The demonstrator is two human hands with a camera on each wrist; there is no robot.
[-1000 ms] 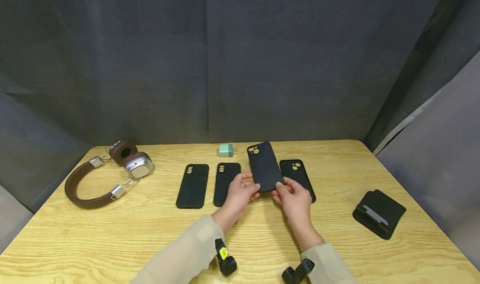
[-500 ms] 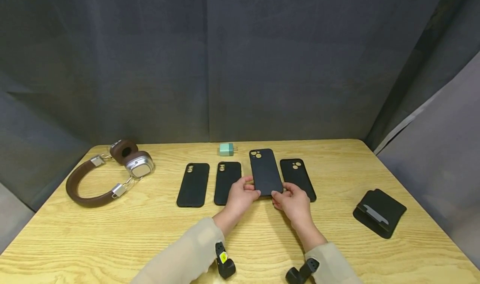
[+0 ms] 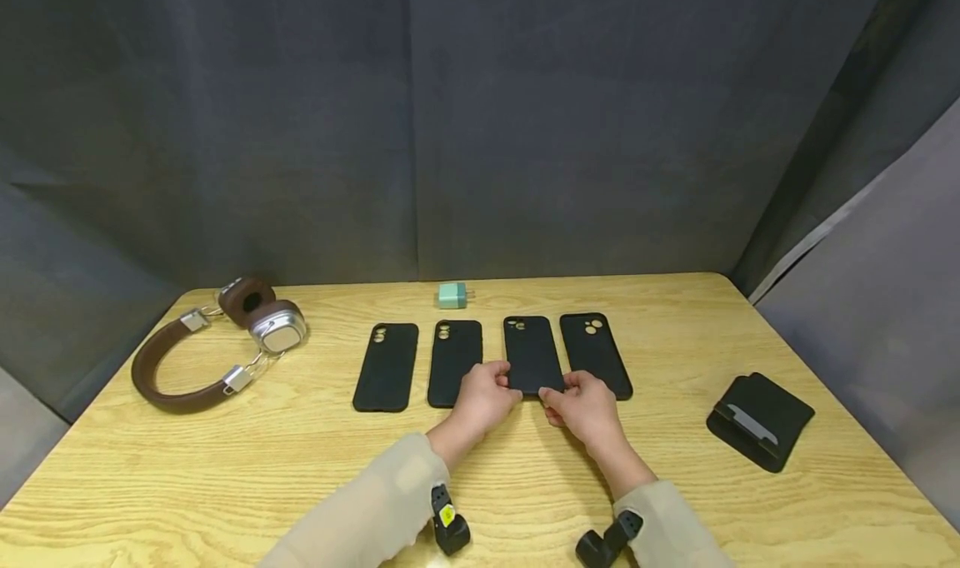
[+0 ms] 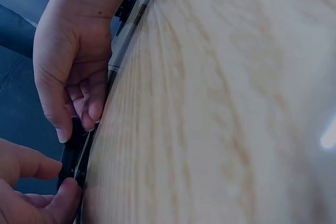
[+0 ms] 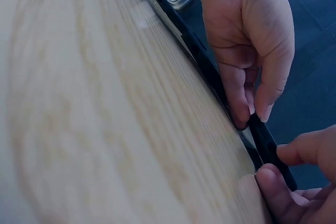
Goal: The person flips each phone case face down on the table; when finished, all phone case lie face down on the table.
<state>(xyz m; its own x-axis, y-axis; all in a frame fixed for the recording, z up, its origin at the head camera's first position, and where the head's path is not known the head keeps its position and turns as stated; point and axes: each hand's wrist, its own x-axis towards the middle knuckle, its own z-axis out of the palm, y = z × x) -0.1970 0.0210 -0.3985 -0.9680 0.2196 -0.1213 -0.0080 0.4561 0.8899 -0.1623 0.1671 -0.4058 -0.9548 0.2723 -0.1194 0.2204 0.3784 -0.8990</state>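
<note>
Tabletop (image 3: 187, 485), left: free lane between the headphones (image 3: 180, 403) and the first phone case (image 3: 385, 370).
Gap, first case to second phone case (image 3: 454, 360): narrow slot of bare wood.
Gap, second case to third phone case (image 3: 532, 353): narrow; near end blocked by the left hand (image 3: 482, 400).
Gap, third case to fourth phone case (image 3: 596, 350): slim; near end blocked by the right hand (image 3: 588, 410).
Rear: teal plug (image 3: 452, 295) behind the second case; dark curtain (image 3: 412, 118) walls the back edge.
Right: broad passage between fourth case and black wallet (image 3: 780, 414).
Front: both forearms cross; bare wood lies between them.
</note>
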